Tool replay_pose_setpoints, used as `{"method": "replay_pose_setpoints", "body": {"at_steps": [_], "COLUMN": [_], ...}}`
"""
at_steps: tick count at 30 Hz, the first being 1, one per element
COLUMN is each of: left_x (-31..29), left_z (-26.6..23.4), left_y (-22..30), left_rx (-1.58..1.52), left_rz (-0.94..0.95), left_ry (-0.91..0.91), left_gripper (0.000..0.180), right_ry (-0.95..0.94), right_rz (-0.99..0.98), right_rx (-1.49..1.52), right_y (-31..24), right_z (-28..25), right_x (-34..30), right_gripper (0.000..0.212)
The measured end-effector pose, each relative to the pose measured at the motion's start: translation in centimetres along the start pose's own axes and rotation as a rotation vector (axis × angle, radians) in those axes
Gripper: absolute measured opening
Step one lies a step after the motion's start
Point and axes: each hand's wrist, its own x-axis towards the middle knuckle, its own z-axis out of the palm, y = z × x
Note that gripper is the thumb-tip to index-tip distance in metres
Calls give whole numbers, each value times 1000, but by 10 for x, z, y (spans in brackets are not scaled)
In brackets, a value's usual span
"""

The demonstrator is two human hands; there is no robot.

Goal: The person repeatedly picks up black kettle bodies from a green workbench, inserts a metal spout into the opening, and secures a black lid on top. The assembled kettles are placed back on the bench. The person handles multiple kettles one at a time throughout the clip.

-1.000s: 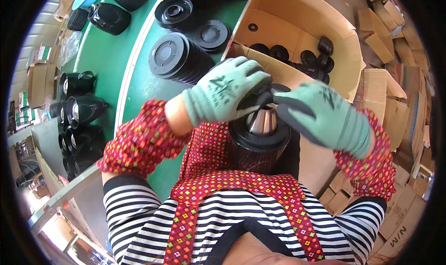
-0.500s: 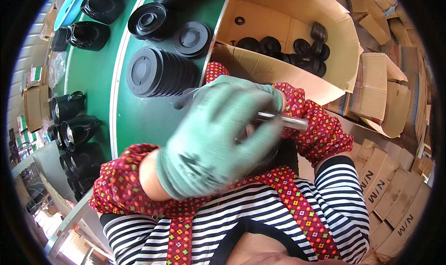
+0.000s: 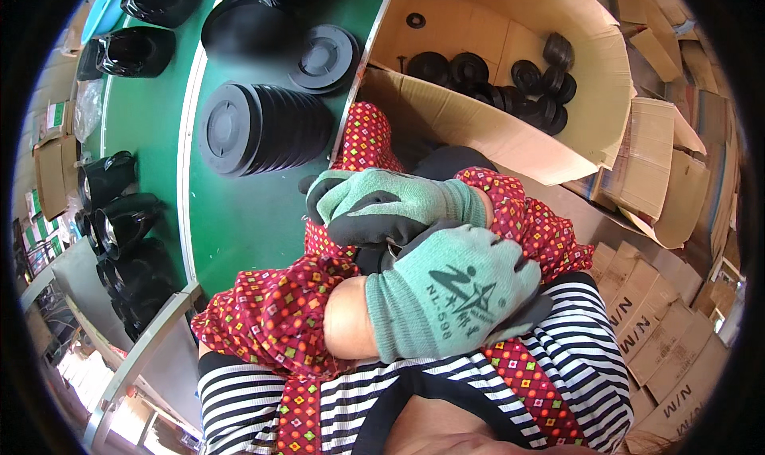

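Your clearest passage: bare green table surface (image 3: 239, 232) at centre-left. Upper centre, a sideways stack of black ribbed plastic lids (image 3: 263, 128) blocks you; upper right, the open brown cardboard box (image 3: 606, 80) walls the edge.

Black lids (image 3: 263, 128) stacked — cardboard box (image 3: 606, 96) beside.

Two gloved hands are showing: the left hand (image 3: 450, 292) and the right hand (image 3: 390, 208). One open cardboard box (image 3: 590, 136) is sitting far right, holding roughly nine small black wheels (image 3: 526, 76), though overlap is making that count uncertain. On the green worktop (image 3: 239, 216), one stack of black lids (image 3: 263, 128) is lying sideways, and one single lid (image 3: 323, 56) is lying beyond it.
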Motion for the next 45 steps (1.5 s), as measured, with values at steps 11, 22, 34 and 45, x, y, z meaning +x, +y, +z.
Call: {"method": "replay_pose_setpoints", "body": {"at_steps": [11, 22, 34, 45], "left_x": [-57, -211, -270, -208], "left_z": [-22, 13, 99, 46], "left_y": [-61, -65, -137, 22], "left_rx": [-492, 238, 567, -67], "left_rz": [542, -371, -750, -244], "left_ry": [435, 754, 443, 796], "left_gripper": [23, 15, 62, 64], "right_ry": [57, -108, 1100, 765], "right_rz": [617, 599, 732, 757], "right_rx": [-605, -674, -193, 348], "right_y": [-81, -144, -112, -52], "right_z": [-47, 18, -1, 21], "right_x": [-6, -36, -37, -18], "right_gripper": [30, 95, 29, 44]}}
